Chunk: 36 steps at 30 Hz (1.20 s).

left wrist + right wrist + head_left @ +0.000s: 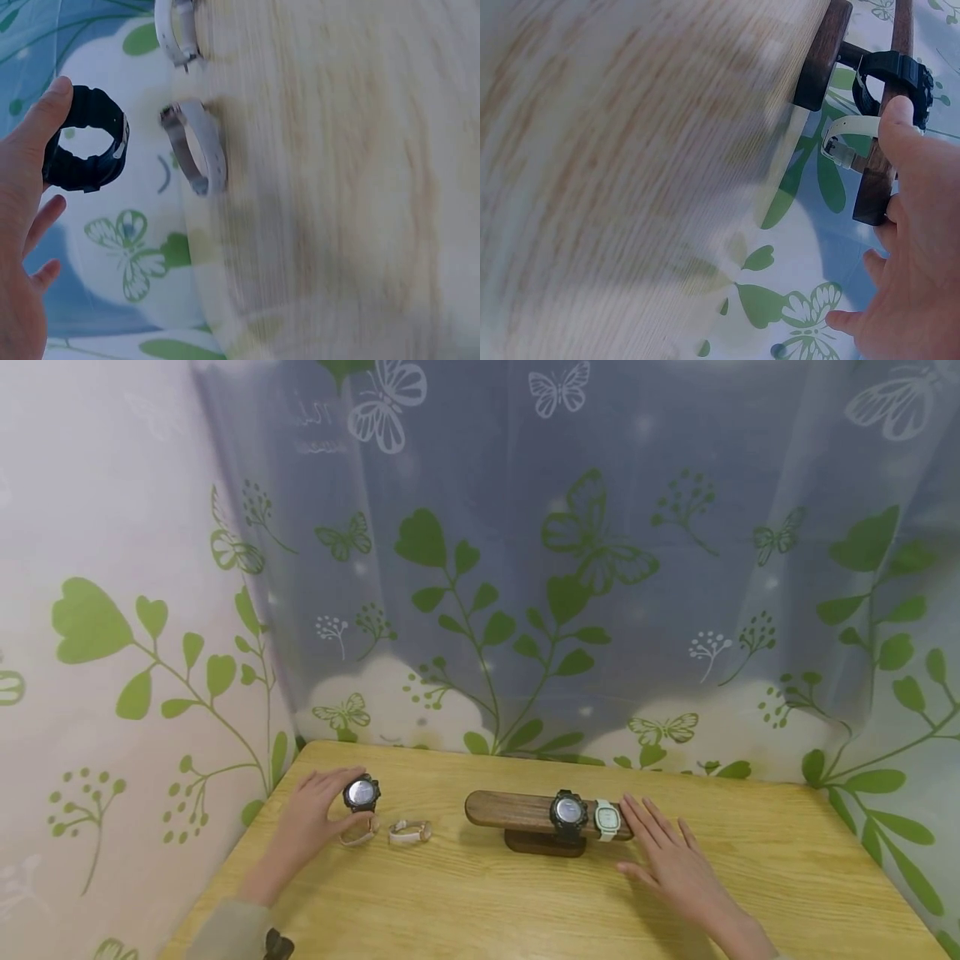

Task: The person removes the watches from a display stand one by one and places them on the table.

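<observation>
Between its thumb and fingers my left hand [311, 814] pinches a black round-faced wristwatch [362, 792]; the left wrist view shows its strap [88, 174] closed in a loop. Just below it lies a light-strapped watch [360, 838], partly behind the thumb, and a white-strapped watch [407, 835] lies to its right. My right hand [671, 860], fingers stretched out, is at the right end of a dark wooden watch stand [506, 808]. A second black watch [568, 811] and a pale green square-faced watch [607, 817] are strapped round the stand's bar, the green one nearest the right fingertips.
The light wood table [420, 902] carries everything. A patterned curtain [480, 568] with leaves and butterflies hangs behind the table's back edge and along its sides. Part of a dark object [278, 945] shows by the left sleeve [231, 931].
</observation>
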Motion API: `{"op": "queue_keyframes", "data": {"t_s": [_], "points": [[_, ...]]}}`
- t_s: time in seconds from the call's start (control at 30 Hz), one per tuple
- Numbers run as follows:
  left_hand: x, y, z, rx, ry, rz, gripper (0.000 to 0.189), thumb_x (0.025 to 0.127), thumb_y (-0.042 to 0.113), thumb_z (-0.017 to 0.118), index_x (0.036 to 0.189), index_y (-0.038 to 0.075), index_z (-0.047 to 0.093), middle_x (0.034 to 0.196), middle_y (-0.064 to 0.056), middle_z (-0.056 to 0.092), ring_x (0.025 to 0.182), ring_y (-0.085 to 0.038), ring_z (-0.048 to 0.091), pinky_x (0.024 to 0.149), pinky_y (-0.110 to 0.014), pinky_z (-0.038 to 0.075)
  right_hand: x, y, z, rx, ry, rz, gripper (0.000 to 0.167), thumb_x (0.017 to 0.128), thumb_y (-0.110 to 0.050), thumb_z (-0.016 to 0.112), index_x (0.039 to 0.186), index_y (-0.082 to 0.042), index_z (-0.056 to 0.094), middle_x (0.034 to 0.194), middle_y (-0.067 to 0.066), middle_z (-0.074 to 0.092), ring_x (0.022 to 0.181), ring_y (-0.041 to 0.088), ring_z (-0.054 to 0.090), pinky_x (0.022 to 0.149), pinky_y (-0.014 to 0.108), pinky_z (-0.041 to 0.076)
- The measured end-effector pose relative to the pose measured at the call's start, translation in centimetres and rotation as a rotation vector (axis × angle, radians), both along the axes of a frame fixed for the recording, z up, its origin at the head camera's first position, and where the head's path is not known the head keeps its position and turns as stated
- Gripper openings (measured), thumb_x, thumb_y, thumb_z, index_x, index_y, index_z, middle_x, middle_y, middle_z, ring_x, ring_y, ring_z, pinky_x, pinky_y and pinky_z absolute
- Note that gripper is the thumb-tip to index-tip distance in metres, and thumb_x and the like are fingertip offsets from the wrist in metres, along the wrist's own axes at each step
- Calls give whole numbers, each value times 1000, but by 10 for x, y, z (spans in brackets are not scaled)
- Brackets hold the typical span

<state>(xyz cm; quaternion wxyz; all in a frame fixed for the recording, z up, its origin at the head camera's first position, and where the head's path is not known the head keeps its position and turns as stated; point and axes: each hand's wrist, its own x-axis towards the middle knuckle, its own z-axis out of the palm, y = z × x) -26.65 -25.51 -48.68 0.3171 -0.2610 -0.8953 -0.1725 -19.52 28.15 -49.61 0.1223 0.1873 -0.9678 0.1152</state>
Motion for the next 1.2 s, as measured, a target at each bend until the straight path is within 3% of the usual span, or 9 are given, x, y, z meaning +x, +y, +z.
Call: {"op": "queue_keyframes", "data": {"t_s": [0.13,0.3,0.53,0.73,0.97,1.07,1.2], "points": [[1,-13,-2,-20,29,12,78,62,25,96,131,4,65,122,-15,71,109,-37,66,99,-60,47,0,1,0,-3,1,2,92,94,-43,69,165,-23,14,170,2,16,154,32,18,115,74,19],[5,-29,-2,-20,12,52,77,63,27,95,130,5,66,120,-16,71,107,-40,66,98,-65,46,0,1,0,-2,8,5,91,94,-42,69,165,-23,14,170,2,17,154,32,18,115,74,20],[12,-46,-1,-60,-64,154,73,65,27,94,129,5,66,119,-20,70,109,-43,64,100,-69,43,0,1,0,1,11,10,91,94,-42,69,165,-23,14,169,3,18,151,38,24,114,74,20],[14,-53,0,-112,-120,192,68,67,31,93,122,0,69,116,-22,71,105,-43,66,97,-64,46,0,1,0,-5,7,11,92,94,-42,69,165,-23,13,170,2,16,152,37,22,114,74,20],[17,-54,0,-193,-251,261,64,72,35,91,121,0,69,114,-22,72,107,-43,65,96,-65,46,-1,1,-2,-2,-4,9,92,95,-43,68,165,-24,12,170,2,16,154,34,18,115,74,19],[16,-54,-2,-200,-314,276,64,75,37,89,124,2,68,116,-21,71,110,-44,64,95,-67,45,-1,1,-3,-1,-2,8,92,95,-44,68,165,-24,12,170,2,15,155,31,16,115,74,19],[13,-52,-4,-179,-347,267,63,78,36,88,126,2,66,119,-23,70,111,-46,62,96,-68,44,-1,1,-3,-7,8,10,92,94,-43,69,165,-23,13,170,2,16,154,31,18,114,74,20]]}}
